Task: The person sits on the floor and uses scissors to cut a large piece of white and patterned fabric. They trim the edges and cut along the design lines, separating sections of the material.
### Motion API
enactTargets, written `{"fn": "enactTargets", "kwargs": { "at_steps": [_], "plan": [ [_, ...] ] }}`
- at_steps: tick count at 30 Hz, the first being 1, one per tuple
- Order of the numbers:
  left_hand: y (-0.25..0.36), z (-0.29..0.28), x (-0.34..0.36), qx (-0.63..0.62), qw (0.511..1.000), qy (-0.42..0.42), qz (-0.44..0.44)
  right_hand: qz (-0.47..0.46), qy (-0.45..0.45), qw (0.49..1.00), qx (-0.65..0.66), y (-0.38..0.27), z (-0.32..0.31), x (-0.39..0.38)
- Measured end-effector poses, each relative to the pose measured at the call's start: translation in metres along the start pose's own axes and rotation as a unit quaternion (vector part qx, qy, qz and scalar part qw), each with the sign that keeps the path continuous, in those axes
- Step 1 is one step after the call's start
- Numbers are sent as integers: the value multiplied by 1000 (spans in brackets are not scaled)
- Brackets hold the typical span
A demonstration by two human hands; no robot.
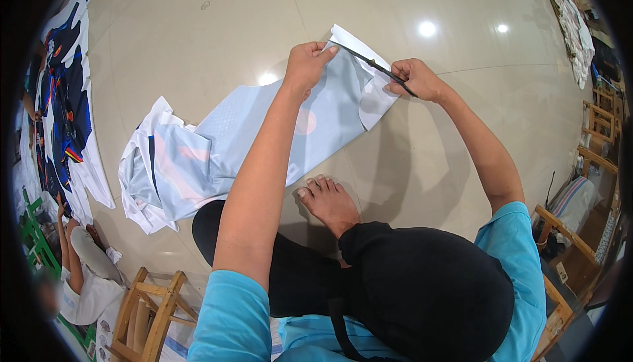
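Pale blue cloth [254,121], with white bits and faded pinkish shapes on it, is stretched over the shiny tiled floor [217,19], just past the bare foot [330,205] and off to its left. It's pretty flat for most of its length, but the end farthest left of the foot is all bunched up, white folds mixed in.

Left hand [305,66], straight out beyond the foot, has the cloth's far corner pinched between thumb and fingers. Right hand [421,80], beyond the foot and to its right, has its fingers curled in, gripping the near end of a thin black strip [356,53]. That strip runs along the cloth's edge between the two hands, kinda lumpy in the middle; honestly can't tell what it is.

Other stuff around: wooden stool [170,296] nearer than the foot, over to its left. Way off to the foot's left there's a co-worker in a pale top [89,296], plus dark printed fabric [78,111] farther up. Well to the foot's right, a pale sack [575,197].
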State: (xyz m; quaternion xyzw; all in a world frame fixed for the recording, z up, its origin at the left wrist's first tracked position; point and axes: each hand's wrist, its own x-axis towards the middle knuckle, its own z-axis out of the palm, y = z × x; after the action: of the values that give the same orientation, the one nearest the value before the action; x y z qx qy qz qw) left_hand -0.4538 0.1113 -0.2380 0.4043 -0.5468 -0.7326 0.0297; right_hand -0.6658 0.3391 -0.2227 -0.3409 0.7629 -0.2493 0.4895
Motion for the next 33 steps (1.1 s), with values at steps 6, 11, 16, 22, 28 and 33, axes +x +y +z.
{"fn": "enactTargets", "kwargs": {
  "at_steps": [6,11,16,22,28,33],
  "plan": [
    [0,-1,4,-2,1000,2,1,1,8,1000,3,-3,1,-1],
    [0,0,3,-1,1000,3,6,1,4,1000,12,-2,0,-1],
    [0,0,2,5,1000,13,5,9,-6,1000,23,-5,-2,-1],
    [-2,0,4,-3,1000,6,15,3,4,1000,15,-3,-4,-1],
    [1,2,2,0,1000,4,7,-12,9,1000,-15,-5,-6,1],
    [-1,-1,5,10,1000,-5,9,-19,5,1000,-13,-6,-6,8]
  ]
}}
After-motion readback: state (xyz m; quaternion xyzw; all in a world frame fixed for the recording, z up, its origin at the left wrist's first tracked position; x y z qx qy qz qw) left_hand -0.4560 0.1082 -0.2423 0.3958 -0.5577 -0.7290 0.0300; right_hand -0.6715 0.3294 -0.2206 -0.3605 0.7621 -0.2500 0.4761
